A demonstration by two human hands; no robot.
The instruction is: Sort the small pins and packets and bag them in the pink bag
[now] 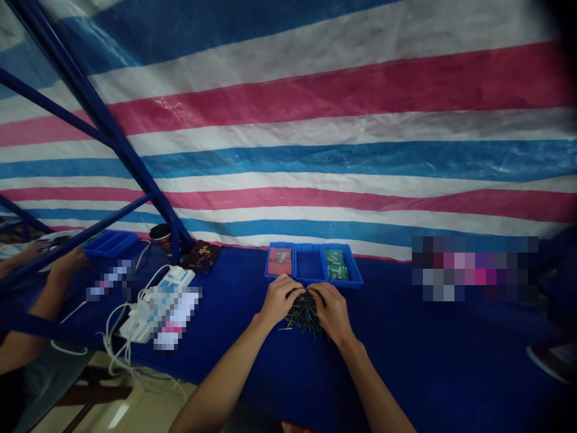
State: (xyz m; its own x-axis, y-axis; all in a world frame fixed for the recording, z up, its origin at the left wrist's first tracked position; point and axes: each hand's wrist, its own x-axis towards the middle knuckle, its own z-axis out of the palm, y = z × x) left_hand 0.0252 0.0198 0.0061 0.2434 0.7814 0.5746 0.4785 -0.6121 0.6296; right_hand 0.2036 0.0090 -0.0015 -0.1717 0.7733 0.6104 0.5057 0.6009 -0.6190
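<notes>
A loose pile of thin, dark, stick-like pieces (305,316) lies on the blue tabletop (252,300). Above its far edge, my left hand (280,299) and my right hand (331,308) come together with thumbs and fingers pinched. Whatever is between the fingertips is too small to make out. Just beyond the hands stands a blue tray with three compartments (359,278). Its left compartment holds a pink piece (276,264) with small clear packets on it. In the right one are green pieces (336,264), and the middle compartment shows its bare blue floor.
A white power strip (155,300) with tangled cables lies to the left, near a dark brown packet (201,255) and a cup (161,236). Further left, a co-worker's arm (54,288) reaches by another blue tray (110,243). Blue metal bars (112,135) cross the left side before a striped tarp (315,138).
</notes>
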